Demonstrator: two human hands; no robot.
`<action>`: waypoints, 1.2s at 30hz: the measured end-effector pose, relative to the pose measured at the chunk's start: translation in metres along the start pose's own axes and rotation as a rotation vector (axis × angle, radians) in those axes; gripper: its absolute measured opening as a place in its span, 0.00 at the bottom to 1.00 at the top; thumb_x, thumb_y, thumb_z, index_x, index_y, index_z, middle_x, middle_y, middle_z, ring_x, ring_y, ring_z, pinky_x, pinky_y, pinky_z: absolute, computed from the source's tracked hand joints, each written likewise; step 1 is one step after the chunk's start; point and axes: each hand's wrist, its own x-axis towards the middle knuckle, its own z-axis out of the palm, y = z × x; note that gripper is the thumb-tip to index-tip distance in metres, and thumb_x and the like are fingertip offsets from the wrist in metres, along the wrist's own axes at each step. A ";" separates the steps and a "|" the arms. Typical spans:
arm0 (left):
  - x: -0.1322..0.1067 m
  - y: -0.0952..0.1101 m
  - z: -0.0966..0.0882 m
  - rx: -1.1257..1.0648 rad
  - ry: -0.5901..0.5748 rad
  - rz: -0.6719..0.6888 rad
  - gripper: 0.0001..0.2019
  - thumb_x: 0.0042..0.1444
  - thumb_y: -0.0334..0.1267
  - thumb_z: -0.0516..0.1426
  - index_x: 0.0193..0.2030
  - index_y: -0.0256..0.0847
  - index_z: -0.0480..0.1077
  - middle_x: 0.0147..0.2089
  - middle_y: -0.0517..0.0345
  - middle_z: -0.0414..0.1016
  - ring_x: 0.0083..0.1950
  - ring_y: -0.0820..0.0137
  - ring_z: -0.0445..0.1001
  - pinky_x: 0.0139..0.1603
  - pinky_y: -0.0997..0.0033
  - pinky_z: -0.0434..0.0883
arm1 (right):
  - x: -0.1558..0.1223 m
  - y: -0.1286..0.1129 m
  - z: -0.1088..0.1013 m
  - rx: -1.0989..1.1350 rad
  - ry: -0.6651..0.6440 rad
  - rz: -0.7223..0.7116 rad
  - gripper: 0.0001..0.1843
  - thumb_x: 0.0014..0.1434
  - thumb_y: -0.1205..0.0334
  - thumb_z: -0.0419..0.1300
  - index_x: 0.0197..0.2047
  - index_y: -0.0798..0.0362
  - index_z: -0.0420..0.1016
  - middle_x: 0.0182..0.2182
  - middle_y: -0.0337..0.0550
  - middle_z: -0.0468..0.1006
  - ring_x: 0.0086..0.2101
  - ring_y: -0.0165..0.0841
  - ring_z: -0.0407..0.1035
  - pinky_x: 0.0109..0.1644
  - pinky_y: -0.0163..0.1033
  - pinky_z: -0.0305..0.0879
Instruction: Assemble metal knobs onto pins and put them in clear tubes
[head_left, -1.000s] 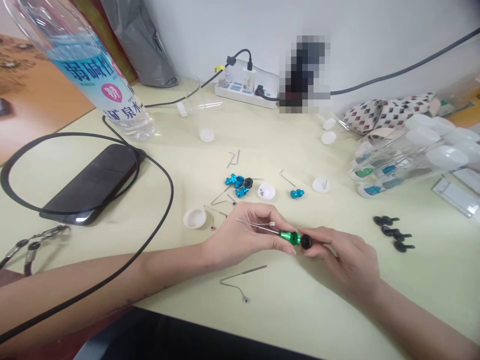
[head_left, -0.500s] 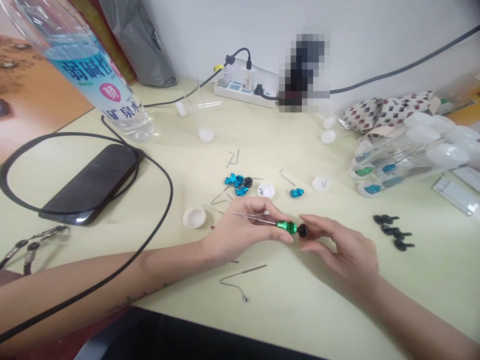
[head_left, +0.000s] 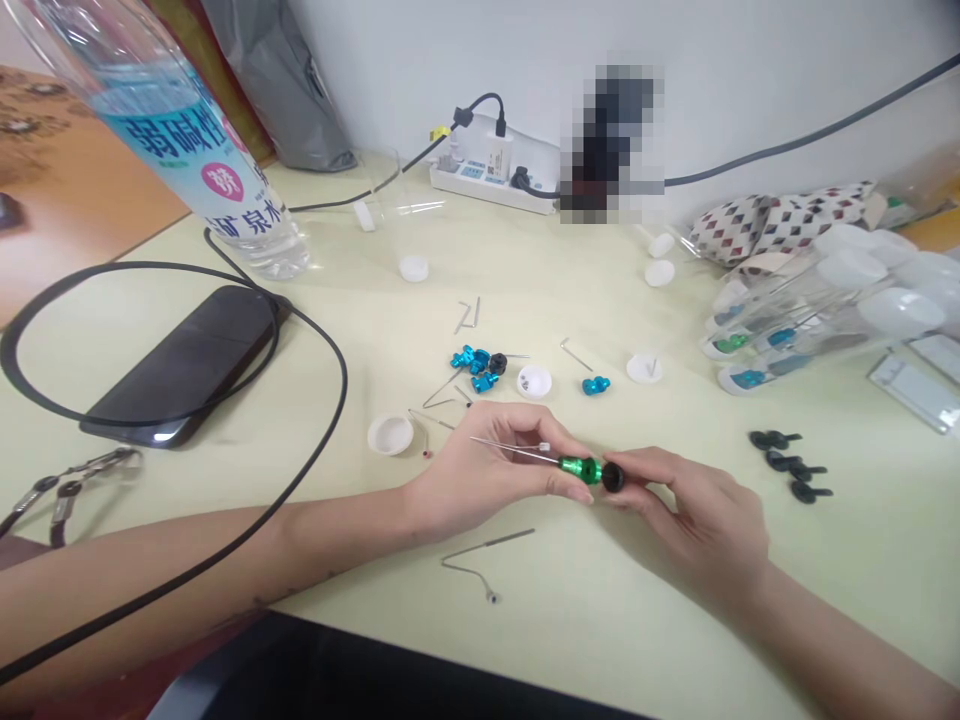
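Note:
My left hand [head_left: 495, 480] is closed round a small green metal fitting [head_left: 574, 467] between thumb and fingers. From the fitting a thin metal rod [head_left: 517, 449] points left across the palm, with a second thin wire beside it. At the fitting's right end sits a black round-headed knob [head_left: 613, 478], pinched by the fingertips of my right hand [head_left: 697, 505]. Beyond the hands lie several blue metal fittings [head_left: 480, 362] with a black piece among them, and one more blue fitting [head_left: 596, 386]. A bent metal rod [head_left: 469, 552] rests in front of my left hand.
Several black thumb screws [head_left: 784, 462] lie at right, below clear tubes with white caps [head_left: 904, 308]. White caps [head_left: 390, 435] and bent wires are scattered mid-table. A black cable [head_left: 341, 350] loops over a phone [head_left: 191, 365]. A water bottle [head_left: 187, 150] and power strip [head_left: 457, 180] stand behind.
My right fingers have closed in on the black knob. The green fitting and both hands have shifted slightly right and down in the view.

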 end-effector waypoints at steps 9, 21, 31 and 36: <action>-0.001 0.001 0.001 0.008 -0.005 0.006 0.08 0.42 0.27 0.66 0.32 0.34 0.75 0.35 0.57 0.80 0.38 0.73 0.78 0.40 0.77 0.75 | 0.000 0.001 0.000 0.048 -0.032 0.017 0.07 0.62 0.61 0.55 0.39 0.53 0.73 0.26 0.38 0.79 0.23 0.24 0.72 0.28 0.26 0.68; -0.002 0.001 0.001 0.011 -0.006 -0.014 0.09 0.41 0.29 0.67 0.31 0.36 0.75 0.36 0.56 0.79 0.38 0.70 0.78 0.41 0.74 0.75 | 0.001 0.003 -0.001 0.070 -0.080 0.015 0.09 0.64 0.60 0.53 0.39 0.52 0.73 0.24 0.36 0.77 0.22 0.25 0.70 0.25 0.28 0.67; -0.001 0.001 0.001 -0.004 0.023 -0.038 0.09 0.41 0.29 0.67 0.32 0.35 0.75 0.34 0.58 0.79 0.37 0.73 0.77 0.41 0.76 0.74 | 0.001 0.003 -0.002 0.052 -0.100 -0.004 0.10 0.65 0.60 0.51 0.42 0.53 0.71 0.26 0.39 0.77 0.24 0.26 0.71 0.27 0.29 0.67; 0.002 0.001 0.001 -0.046 0.058 -0.025 0.10 0.39 0.26 0.67 0.31 0.35 0.74 0.32 0.60 0.79 0.37 0.73 0.78 0.40 0.76 0.74 | -0.001 0.003 0.001 -0.015 0.002 0.015 0.14 0.59 0.59 0.59 0.48 0.51 0.67 0.33 0.41 0.79 0.27 0.29 0.74 0.31 0.32 0.71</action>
